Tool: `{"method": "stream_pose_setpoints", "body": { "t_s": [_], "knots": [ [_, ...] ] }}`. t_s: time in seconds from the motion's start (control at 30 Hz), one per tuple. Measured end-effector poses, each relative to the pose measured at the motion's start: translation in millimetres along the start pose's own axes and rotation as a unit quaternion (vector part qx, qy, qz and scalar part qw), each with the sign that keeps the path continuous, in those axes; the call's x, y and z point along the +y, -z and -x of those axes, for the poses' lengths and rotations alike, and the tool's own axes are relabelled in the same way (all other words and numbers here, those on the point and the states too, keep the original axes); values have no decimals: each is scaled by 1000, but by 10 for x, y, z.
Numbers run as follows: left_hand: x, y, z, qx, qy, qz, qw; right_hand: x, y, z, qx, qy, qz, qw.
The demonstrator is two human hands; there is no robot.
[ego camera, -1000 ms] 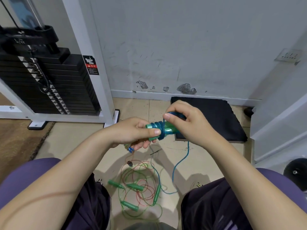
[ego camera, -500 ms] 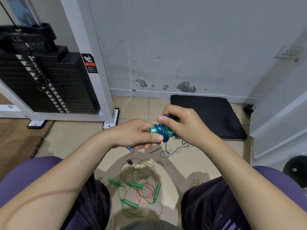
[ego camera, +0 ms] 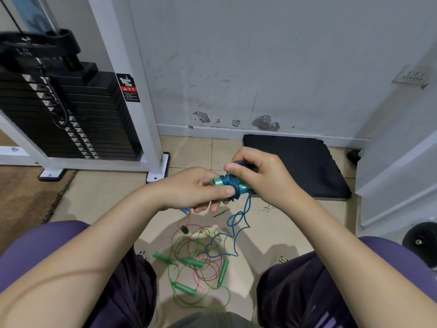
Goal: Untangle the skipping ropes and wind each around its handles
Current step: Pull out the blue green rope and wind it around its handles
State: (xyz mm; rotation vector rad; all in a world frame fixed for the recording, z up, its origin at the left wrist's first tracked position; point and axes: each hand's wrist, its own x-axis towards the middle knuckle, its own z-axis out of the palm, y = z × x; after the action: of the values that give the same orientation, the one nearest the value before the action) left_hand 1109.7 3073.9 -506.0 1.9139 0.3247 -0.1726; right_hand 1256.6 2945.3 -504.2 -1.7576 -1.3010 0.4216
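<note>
Left hand (ego camera: 191, 190) is clamped round the near ends of the green plastic skipping-rope handles (ego camera: 218, 181), thumb pressed along their side; right hand (ego camera: 257, 176) has its fingers curled over the far end, pinning the translucent blue plastic rope (ego camera: 236, 223) where it's bunched in a thick coil on the handles; so both hands are closed on that same bundle, held up over the tiled floor (ego camera: 106, 195) at about 12 o'clock from the person's knees.

Loose tail of the blue rope drops off the coil toward 6 o'clock in a couple of kinks and ends up near the pile of thin green and pink ropes with four green handles (ego camera: 196, 263) lying on the floor between the legs; can't tell if it's actually hooked into that pile or just lying on it.

What could go wrong, imo: the tail is kinky and springy, so if either thumb lets up the wraps could slide off the smooth handle ends and unspool; and if the tail is snagged in the pile, pulling more wraps would probably drag the other ropes along or tighten the knot; the coil also looks lumpy, so the last bit may not tuck in.
</note>
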Motion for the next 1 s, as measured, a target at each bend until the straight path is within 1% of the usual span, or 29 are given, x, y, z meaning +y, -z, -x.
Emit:
{"method": "stream_pose_setpoints", "body": {
  "t_s": [0.17, 0.3, 0.4, 0.47, 0.57, 0.67, 0.73, 0.77, 0.87, 0.93, 1.0],
  "knots": [
    [16, 9, 2, 19, 22, -19, 999, -24, -15, 0, -13, -31, -28, 999],
    [19, -12, -3, 2, 36, -8, 999, -35, -47, 9, -10, -19, -14, 1000],
    [33, -23, -5, 9, 32, -3, 999, -38, -47, 15, -2, -18, -4, 1000],
    [43, -23, -15, 17, 23, -16, 999, -39, -46, 18, 7, -31, -4, 999],
    [57, -19, -27, 21, 14, -41, 999, -43, -69, 4, 15, -76, -18, 997],
    [49, -7, -22, 24, 9, -61, 998, -30, -75, -1, 1, -103, -31, 994],
    [32, 5, -16, 33, 9, -67, 997, -35, -61, 2, -13, -104, -60, 993],
    [24, 6, -12, 36, 7, -66, 997, -31, -54, 2, -17, -97, -68, 993],
    [-11, 3, -20, 41, -10, -56, 998, -25, -49, -6, -32, -67, -46, 996],
    [-40, 16, -31, 54, -17, -37, 998, -24, -47, -9, -45, -81, -43, 995],
    [-60, 35, -36, 65, -27, -7, 998, -36, -31, -7, -47, -102, -63, 992]
  ]
}}
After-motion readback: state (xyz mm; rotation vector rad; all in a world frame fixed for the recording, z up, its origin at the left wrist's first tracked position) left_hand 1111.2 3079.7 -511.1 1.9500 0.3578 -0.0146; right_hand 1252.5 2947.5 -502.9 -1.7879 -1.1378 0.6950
